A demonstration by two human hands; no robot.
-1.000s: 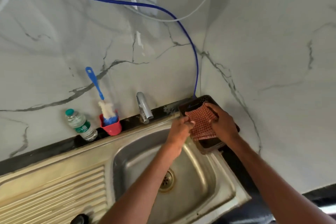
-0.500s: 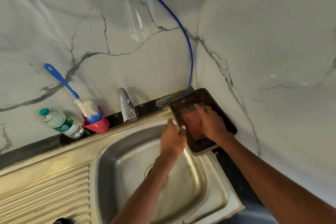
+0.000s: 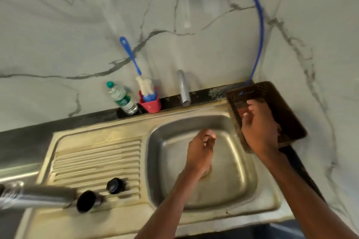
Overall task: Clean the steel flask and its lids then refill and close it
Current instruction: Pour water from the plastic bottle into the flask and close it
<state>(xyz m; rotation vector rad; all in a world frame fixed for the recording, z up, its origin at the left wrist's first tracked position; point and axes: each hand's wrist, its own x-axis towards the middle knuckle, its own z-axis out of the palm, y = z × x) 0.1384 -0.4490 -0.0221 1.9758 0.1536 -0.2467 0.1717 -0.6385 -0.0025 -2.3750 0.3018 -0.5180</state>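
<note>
Closest to me, on the ribbed drainboard [image 3: 97,163] at my left, the steel flask [image 3: 38,197] lies on its side with its open mouth [image 3: 86,201] pointing toward the basin. Just beyond the mouth sits a small black lid [image 3: 115,185], flat on the ribs and not touching the flask. A second lid I can't make out anywhere.

My left hand [image 3: 201,152] hangs over the sink basin [image 3: 229,176], above the drain, fingers loosely curled and holding nothing — the blur makes the fingertips hard to read. My right hand [image 3: 258,132] reaches across the basin's right edge into the dark brown perforated tray [image 3: 287,114] that sits on the corner of the counter. Its fingers [image 3: 250,110] lie on a red checked cloth [image 3: 241,111] inside the tray; whether they pinch it or only rest on it, I cannot tell.

Farther back, along the black counter strip, the steel tap [image 3: 183,88] stands behind the basin. To its left a red cup [image 3: 150,103] holds a bottle brush [image 3: 134,64] with a blue handle leaning against the wall, and just beside that cup a plastic water bottle [image 3: 121,98] with a green cap leans too. A blue hose [image 3: 259,25] runs down the marble wall [image 3: 68,25] to the tray's back corner.
</note>
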